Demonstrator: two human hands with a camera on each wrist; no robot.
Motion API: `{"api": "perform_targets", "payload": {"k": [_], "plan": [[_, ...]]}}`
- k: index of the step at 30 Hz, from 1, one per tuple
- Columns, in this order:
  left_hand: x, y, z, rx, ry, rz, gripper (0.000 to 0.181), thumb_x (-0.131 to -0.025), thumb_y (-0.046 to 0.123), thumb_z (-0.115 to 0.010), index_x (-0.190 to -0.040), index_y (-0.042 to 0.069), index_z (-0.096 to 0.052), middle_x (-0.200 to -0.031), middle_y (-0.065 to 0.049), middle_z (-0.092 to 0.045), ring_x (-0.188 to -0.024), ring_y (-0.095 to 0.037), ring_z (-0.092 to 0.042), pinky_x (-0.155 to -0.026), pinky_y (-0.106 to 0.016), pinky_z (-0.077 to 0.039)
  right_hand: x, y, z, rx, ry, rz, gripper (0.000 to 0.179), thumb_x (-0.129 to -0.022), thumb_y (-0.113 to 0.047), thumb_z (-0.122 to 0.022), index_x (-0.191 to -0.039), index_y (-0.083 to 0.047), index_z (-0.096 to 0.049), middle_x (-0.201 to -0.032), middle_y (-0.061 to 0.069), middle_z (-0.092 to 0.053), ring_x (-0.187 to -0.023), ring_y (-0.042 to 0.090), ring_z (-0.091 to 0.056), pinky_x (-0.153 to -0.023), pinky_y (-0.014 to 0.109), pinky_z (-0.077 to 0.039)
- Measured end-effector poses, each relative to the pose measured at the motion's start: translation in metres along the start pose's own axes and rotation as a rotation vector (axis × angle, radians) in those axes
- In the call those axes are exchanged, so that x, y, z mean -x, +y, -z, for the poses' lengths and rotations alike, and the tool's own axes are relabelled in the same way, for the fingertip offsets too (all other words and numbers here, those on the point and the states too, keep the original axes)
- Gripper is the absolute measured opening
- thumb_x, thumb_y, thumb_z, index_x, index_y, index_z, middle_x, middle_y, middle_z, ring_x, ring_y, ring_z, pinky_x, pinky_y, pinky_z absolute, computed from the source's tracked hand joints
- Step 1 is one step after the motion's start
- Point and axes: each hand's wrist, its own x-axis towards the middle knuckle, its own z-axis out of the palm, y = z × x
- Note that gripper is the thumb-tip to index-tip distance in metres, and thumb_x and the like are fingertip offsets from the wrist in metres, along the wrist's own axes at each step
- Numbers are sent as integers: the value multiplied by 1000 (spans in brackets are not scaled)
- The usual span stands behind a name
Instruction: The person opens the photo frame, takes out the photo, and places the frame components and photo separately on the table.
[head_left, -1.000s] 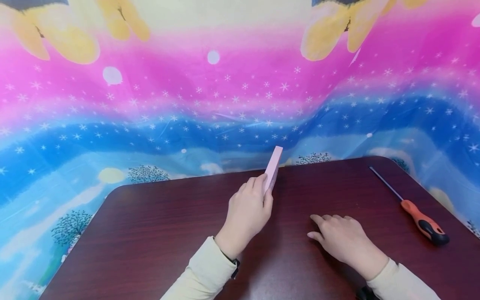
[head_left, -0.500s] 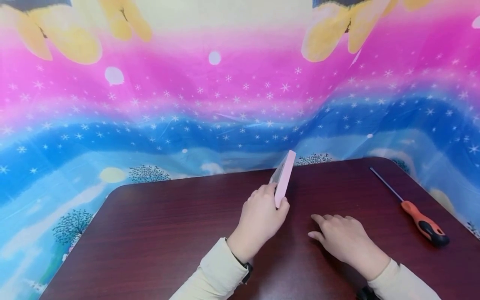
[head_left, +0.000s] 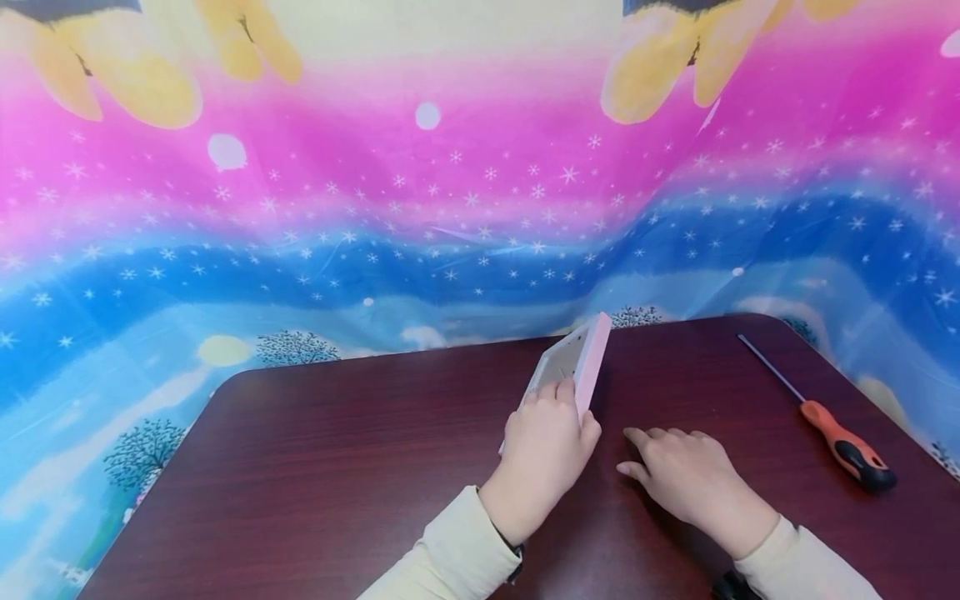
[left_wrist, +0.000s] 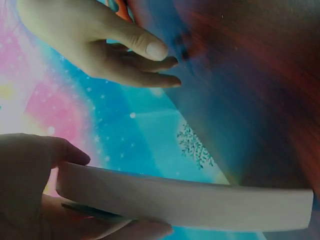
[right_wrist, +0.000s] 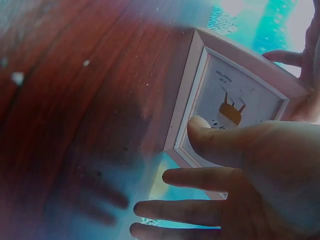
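My left hand (head_left: 542, 454) grips a pale pink picture frame (head_left: 595, 358) by its near part, thumb on one side and fingers on the other. The frame stands tilted on edge, its greyish back panel showing on the left in the head view. From the left wrist, a long plain side of the picture frame (left_wrist: 200, 204) is visible. The right wrist view shows the front of the picture frame (right_wrist: 184, 102), with a small brown and white drawing inside a white border. My right hand (head_left: 690, 483) is just right of the frame, palm down over the table, fingers loose and holding nothing.
A screwdriver (head_left: 843, 442) with an orange and black handle lies on the right side of the dark red-brown table (head_left: 315, 467), its shaft pointing away. Behind the far table edge hangs a colourful cloth (head_left: 465, 167) with snowflakes and trees.
My left hand has shifted right and a little nearer the body with the picture frame. The frame has turned, bringing its back panel into view. My right hand has stayed put.
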Motion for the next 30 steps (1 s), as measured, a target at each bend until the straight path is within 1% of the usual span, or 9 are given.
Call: {"api": "perform_targets", "payload": {"k": [3,8,12,15,20,22,25,28,30], "plan": [[1,2,-1,-62,23,-23,36,-88,28,-69,-113,2,-67,-97,-6,-70,-81,-20,-68,-61,-32,-58,1,0,0,-3,-3,-3,47,-88,-41,-73,-118,-5,-70,-99,11,-71,-88,32,-68,-70,49,-53],[4,4,-4,-154,38,-43,40,-86,30,-72,-113,1,-67,-91,-4,-69,-76,-17,-65,-57,-29,-56,2,-2,1,-7,-15,-5,47,-88,-41,-72,-118,-5,-69,-101,11,-71,-91,32,-68,-71,50,-53],[10,7,-6,-249,7,-63,47,-85,32,-74,-119,0,-65,-97,-4,-68,-79,-16,-65,-55,-26,-55,2,-2,2,-3,-18,-3,47,-89,-41,-72,-119,-5,-69,-102,11,-71,-91,32,-68,-72,50,-53],[15,9,-8,-298,-20,-57,51,-83,31,-78,-121,1,-63,-100,-4,-66,-81,-15,-64,-52,-25,-54,2,-1,3,-1,-21,-5,47,-89,-41,-72,-119,-5,-69,-102,12,-71,-91,32,-68,-73,50,-53],[24,10,-18,-381,-29,-53,40,-83,22,-80,-115,4,-67,-95,-3,-63,-76,-13,-61,-51,-22,-52,1,0,4,0,-25,-17,48,-88,-41,-72,-119,-5,-69,-103,12,-71,-92,32,-68,-73,51,-54],[27,9,-23,-416,-38,-56,35,-83,19,-79,-114,4,-69,-98,-4,-65,-79,-13,-62,-53,-22,-53,1,1,4,-1,-25,-18,48,-88,-41,-72,-119,-5,-69,-102,12,-71,-91,33,-68,-73,51,-54],[30,6,-32,-458,-23,-62,30,-84,17,-77,-111,6,-72,-100,-4,-67,-82,-13,-62,-52,-21,-53,0,0,4,0,-29,-17,48,-88,-41,-72,-119,-5,-69,-102,12,-71,-91,33,-68,-73,51,-54],[32,4,-38,-500,29,-82,19,-82,16,-74,-99,8,-74,-87,-2,-63,-73,-11,-57,-49,-18,-46,1,0,4,1,-36,-20,48,-89,-42,-72,-119,-5,-69,-103,13,-71,-92,33,-68,-74,52,-53],[33,3,-40,-532,35,-96,11,-81,18,-73,-90,11,-73,-76,0,-57,-66,-9,-51,-44,-19,-40,0,0,4,2,-40,-23,48,-89,-42,-71,-119,-5,-69,-103,12,-71,-92,33,-68,-73,52,-53]]}}
